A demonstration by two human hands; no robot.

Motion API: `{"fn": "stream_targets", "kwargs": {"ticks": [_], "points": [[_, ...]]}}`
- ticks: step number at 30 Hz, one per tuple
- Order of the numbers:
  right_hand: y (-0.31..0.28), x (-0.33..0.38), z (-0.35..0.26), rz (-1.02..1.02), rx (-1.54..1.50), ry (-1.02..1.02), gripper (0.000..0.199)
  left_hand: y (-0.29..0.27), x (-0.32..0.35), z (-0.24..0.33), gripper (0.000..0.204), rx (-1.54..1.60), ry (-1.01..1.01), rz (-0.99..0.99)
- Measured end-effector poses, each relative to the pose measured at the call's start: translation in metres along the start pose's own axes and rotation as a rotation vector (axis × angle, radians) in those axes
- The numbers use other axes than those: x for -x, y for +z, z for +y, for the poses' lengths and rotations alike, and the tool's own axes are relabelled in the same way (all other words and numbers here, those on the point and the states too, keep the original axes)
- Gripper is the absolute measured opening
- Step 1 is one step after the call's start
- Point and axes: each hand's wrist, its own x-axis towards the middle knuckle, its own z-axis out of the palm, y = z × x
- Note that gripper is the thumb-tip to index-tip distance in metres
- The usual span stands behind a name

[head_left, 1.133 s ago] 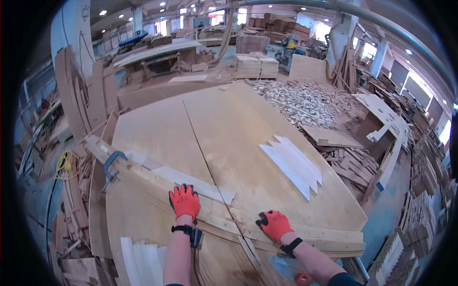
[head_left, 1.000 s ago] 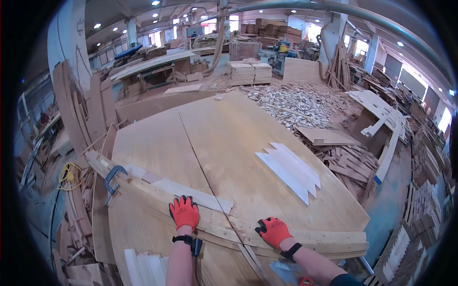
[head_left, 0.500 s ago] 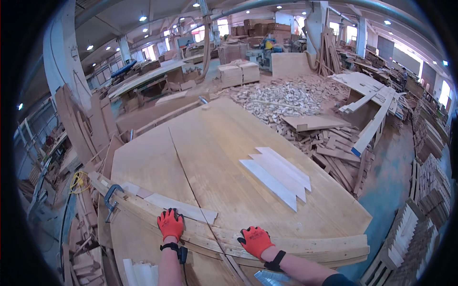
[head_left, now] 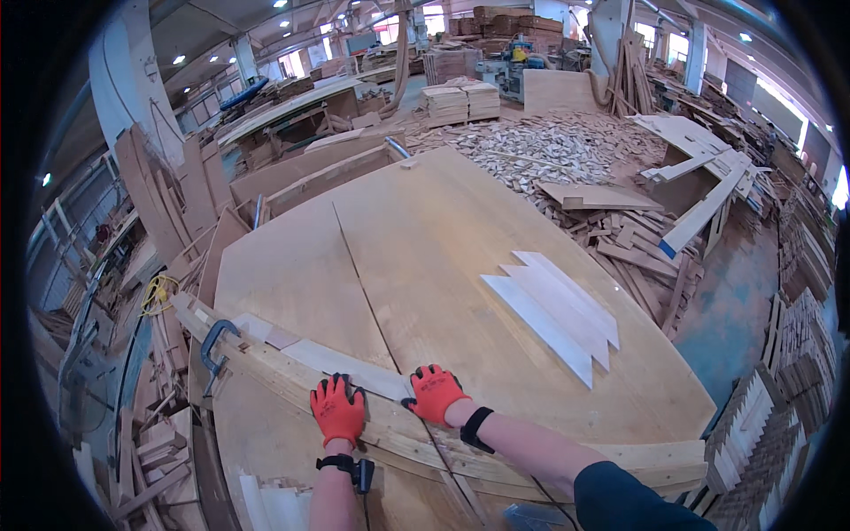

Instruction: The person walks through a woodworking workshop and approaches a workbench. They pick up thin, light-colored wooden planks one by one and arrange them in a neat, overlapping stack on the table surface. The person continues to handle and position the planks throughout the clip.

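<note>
Both hands wear red gloves with black fingertips. My left hand [head_left: 338, 409] rests on the curved wooden form [head_left: 266, 361], its fingers spread and their tips at the near edge of a pale wooden board [head_left: 323, 357]. My right hand [head_left: 436, 396] is at the right end of that board, fingers apart and touching it; the contact beneath the palm is hidden. The board lies along the far side of the form, end to end with other pale pieces [head_left: 257, 327]. A blue C-clamp [head_left: 212, 347] grips the form at the left.
Three pale boards with pointed ends [head_left: 553, 314] lie side by side on the large wooden tabletop [head_left: 443, 239]. A dark cord [head_left: 359, 274] crosses it. Further pale boards [head_left: 266, 503] are near my left forearm. Wood offcuts [head_left: 531, 159] heap beyond the table; stacked slats [head_left: 753, 416] stand at right.
My right hand has moved left and away from me, from the form to the board's end. The left hand stays near the board, and the view has shifted slightly.
</note>
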Motion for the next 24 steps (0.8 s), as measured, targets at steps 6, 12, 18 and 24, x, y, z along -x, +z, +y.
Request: {"fn": "stream_targets", "kwargs": {"ticks": [6,12,18,24], "points": [[-0.001,0.002,-0.017,-0.046,-0.118,0.15,0.056,-0.001,0.024,-0.003,0.06,0.006,-0.011,0.01],[-0.009,-0.001,0.008,-0.144,-0.2,0.176,0.061,0.0,0.037,0.003,0.06,0.015,0.009,0.037],[-0.024,0.016,0.007,-0.245,-0.242,-0.007,0.051,-0.003,0.049,-0.003,0.057,-0.011,0.015,0.068],[-0.073,0.047,0.116,-0.031,-0.598,0.12,0.031,-0.001,0.06,0.01,0.048,0.056,0.07,0.202]]}}
